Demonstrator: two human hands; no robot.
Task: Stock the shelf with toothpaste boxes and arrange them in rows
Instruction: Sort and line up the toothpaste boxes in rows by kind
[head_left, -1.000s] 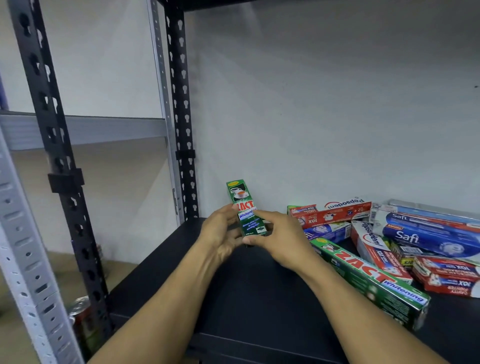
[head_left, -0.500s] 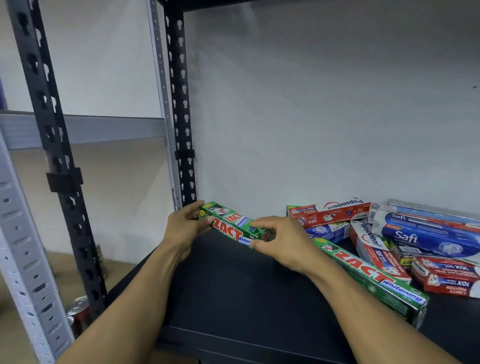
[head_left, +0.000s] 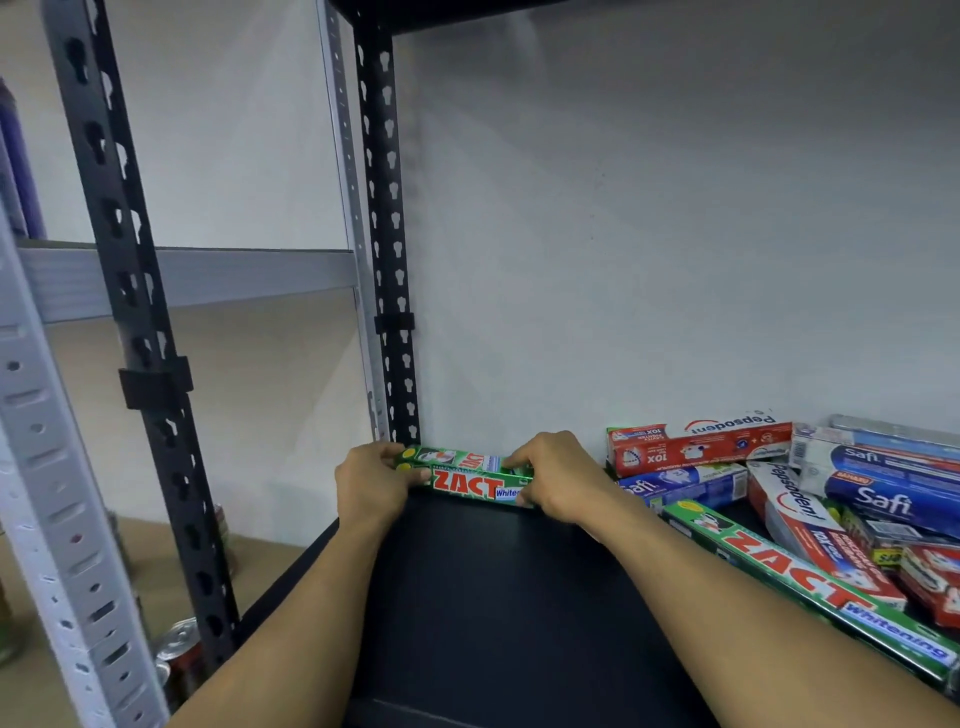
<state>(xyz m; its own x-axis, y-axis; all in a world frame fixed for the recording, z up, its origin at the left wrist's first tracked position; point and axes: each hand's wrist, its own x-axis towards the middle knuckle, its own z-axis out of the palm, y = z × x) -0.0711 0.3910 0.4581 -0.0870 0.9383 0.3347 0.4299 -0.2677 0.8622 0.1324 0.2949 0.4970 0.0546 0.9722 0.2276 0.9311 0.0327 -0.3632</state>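
Wall (head_left: 649, 208): pale and plain, it closes the back of the shelving.
Shelf board (head_left: 493, 597): black, it runs from the near edge back to the wall; both forearms reach across it.
Black uprights (head_left: 387, 234): perforated posts, one at the back left corner of the board and one nearer the camera on the left.
Grey rack (head_left: 47, 467): a second, lighter frame just left of the black one.
Loose pile (head_left: 878, 535): toothpaste boxes heaped at odd angles on the right part of the board, some overlapping.
Long Zact box (head_left: 800, 582): green, it lies slantwise at the near edge of the pile, beside the right forearm.
Pepsodent box (head_left: 701, 447): red, at the back of the pile, near the wall.
Safi box (head_left: 883, 499): blue and white, further right.
Left hand (head_left: 371, 483): its fingers curl round the left end of the small Zact box.
Right hand (head_left: 556, 480): thumb and fingers pinch the right end of the same box.
Small Zact box (head_left: 467, 475): green, held level between both hands at the back left corner, lengthwise along the wall, just beside the rear upright; whether it rests on the board is unclear.
Cans (head_left: 179, 649): on the floor, lower left.
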